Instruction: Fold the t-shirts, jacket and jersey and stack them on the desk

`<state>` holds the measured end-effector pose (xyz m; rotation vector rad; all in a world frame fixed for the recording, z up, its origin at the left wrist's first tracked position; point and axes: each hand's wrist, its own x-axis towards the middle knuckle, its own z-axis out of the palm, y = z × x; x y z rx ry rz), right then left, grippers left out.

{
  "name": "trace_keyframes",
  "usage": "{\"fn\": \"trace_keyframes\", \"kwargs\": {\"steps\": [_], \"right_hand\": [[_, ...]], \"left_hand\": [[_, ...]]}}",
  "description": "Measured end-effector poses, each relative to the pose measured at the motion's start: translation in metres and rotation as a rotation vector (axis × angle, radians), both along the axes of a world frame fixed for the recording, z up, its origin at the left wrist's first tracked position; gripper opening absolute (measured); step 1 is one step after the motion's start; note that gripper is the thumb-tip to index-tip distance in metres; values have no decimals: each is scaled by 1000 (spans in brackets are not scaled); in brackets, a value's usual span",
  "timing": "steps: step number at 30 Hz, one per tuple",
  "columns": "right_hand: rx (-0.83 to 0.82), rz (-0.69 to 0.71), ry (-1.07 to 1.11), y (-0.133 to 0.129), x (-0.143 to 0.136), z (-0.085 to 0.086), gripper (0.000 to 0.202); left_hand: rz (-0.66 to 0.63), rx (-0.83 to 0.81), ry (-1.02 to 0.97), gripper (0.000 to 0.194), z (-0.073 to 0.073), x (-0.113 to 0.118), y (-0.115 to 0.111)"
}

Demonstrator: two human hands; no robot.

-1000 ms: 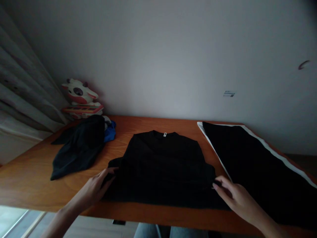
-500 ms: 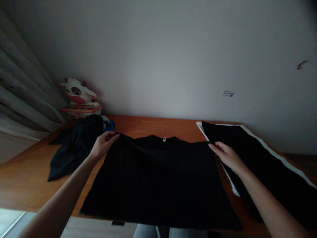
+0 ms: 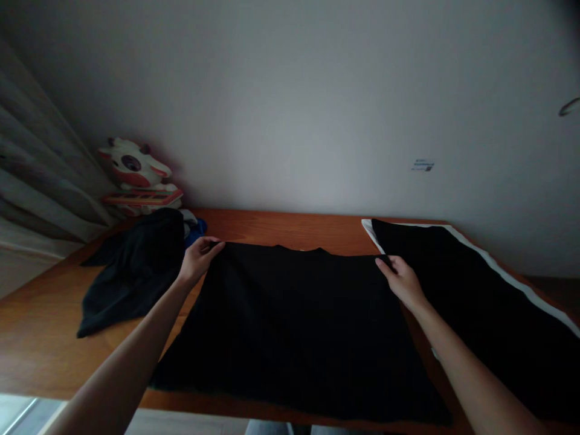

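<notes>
A black T-shirt (image 3: 303,326) is stretched out between my two hands, its lower end toward me near the front edge of the wooden table (image 3: 281,226). My left hand (image 3: 198,260) pinches its upper left corner between thumb and fingers. At the upper right corner, my right hand (image 3: 401,279) is closed on the cloth the same way. The top edge runs nearly straight between them, and the collar shows only as a low bump in the middle. Whether the shirt's middle touches the table is too dark to tell.
A crumpled dark garment (image 3: 136,272) lies on the left, with a bit of blue cloth (image 3: 196,231) behind it. A cow-shaped toy keyboard (image 3: 138,175) stands in the back left corner by a curtain (image 3: 40,187). On the right lies a black, white-edged cloth (image 3: 471,296).
The shirt's top edge has been drawn straighter, and the collar opening with its white tag has mostly gone out of sight. Both hands keep hold and are slightly closer together.
</notes>
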<state>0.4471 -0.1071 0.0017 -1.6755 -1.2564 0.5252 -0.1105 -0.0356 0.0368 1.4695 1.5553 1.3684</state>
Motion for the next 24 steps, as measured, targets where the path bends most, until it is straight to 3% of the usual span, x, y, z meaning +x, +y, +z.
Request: {"fn": "trace_keyframes", "kwargs": {"steps": [3, 5, 8, 12, 16, 18, 20, 24], "right_hand": [[-88, 18, -17, 9, -3, -1, 46], [-59, 10, -36, 17, -5, 0, 46], [25, -79, -126, 31, -7, 5, 49], [-32, -145, -237, 52, -14, 10, 42], [-75, -62, -256, 46, -19, 7, 38], [-44, -41, -327, 21, -15, 7, 46], [-56, -36, -417, -19, -6, 12, 54], [-402, 68, -367, -117, 7, 27, 55]], "left_hand": [[13, -49, 111, 63, -5, 4, 9], [28, -52, 185, 58, -5, 7, 16], [80, 13, 226, 46, 1, 13, 27], [160, 48, 227, 32, 8, 29, 41], [124, -87, 321, 41, 7, 34, 38], [86, -105, 430, 46, 8, 23, 18], [41, -123, 537, 46, 12, 4, -16], [-39, -332, 711, 43, 16, -32, -110]]}}
